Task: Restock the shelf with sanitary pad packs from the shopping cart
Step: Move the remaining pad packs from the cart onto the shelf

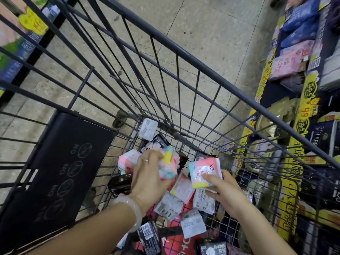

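Reaching into the shopping cart point(184, 57), left hand point(147, 173) clamps two pastel packs point(169, 162); right hand point(224, 190) pinches another pack point(202, 172), likely gathering several for the shelf point(298, 126).

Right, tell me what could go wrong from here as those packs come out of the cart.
1. The left hand clutches more than one pastel pack in a bunch; one could slip back into the shopping cart on the lift.
2. The right hand pinches its pink pack by one edge only, a weak hold.
3. The bracelet or the packs could catch on the cart's wire sides.
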`<state>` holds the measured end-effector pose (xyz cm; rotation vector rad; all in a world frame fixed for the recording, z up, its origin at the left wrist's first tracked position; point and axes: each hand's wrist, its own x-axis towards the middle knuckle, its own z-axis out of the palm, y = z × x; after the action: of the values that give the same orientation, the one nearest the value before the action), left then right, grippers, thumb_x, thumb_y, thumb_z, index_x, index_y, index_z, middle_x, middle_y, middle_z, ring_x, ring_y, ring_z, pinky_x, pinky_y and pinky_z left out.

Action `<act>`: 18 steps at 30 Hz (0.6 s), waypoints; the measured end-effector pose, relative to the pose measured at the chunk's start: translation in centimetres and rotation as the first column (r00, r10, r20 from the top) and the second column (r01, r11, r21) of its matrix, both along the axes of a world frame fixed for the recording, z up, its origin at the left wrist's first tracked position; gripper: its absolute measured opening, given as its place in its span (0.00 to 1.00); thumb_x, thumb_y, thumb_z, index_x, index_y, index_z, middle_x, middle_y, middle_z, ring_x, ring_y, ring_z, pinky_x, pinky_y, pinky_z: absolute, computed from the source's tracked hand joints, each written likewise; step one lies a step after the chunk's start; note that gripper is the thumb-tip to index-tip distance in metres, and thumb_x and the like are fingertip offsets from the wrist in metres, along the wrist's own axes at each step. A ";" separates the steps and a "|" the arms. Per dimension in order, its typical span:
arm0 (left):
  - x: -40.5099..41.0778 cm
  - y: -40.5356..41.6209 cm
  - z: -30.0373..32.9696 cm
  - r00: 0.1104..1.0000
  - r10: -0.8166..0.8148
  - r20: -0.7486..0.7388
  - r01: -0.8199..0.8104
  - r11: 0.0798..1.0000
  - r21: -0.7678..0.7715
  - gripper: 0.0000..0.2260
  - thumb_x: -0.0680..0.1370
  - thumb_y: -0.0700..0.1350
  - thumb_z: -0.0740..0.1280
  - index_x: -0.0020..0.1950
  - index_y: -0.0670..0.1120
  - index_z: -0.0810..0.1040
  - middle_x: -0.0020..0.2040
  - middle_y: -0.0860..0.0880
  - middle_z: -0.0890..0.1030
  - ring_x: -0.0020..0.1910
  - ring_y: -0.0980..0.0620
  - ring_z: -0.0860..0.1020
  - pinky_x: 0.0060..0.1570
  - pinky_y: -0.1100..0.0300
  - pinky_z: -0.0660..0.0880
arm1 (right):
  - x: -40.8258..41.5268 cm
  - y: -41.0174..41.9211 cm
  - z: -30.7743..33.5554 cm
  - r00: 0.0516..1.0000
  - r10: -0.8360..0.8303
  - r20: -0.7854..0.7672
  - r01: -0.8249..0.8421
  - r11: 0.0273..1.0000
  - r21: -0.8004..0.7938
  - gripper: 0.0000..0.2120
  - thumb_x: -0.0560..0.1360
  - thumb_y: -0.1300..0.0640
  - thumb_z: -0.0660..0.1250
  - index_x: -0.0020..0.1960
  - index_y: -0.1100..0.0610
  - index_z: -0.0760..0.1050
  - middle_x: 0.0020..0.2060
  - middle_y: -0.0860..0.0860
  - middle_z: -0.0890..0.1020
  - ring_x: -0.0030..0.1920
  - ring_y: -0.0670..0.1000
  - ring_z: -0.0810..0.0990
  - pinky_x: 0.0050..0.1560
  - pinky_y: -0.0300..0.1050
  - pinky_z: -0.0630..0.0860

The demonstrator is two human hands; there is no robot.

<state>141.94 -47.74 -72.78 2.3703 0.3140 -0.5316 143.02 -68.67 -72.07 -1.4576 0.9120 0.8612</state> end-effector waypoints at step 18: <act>2.0 -0.4 -2.9 0.814 -0.159 -0.559 0.169 0.985 -0.034 0.22 0.74 0.58 0.66 0.58 0.43 0.68 0.45 0.48 0.74 0.45 0.48 0.74 0.39 0.58 0.71 | -1.8 0.8 -2.5 0.997 0.073 -0.030 -0.076 0.990 -0.121 0.18 0.70 0.58 0.73 0.55 0.56 0.69 0.50 0.53 0.79 0.46 0.51 0.80 0.40 0.42 0.76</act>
<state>143.98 -48.16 -75.70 2.2203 0.3718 -1.3226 141.24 -67.86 -74.53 -1.5973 0.9483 0.8937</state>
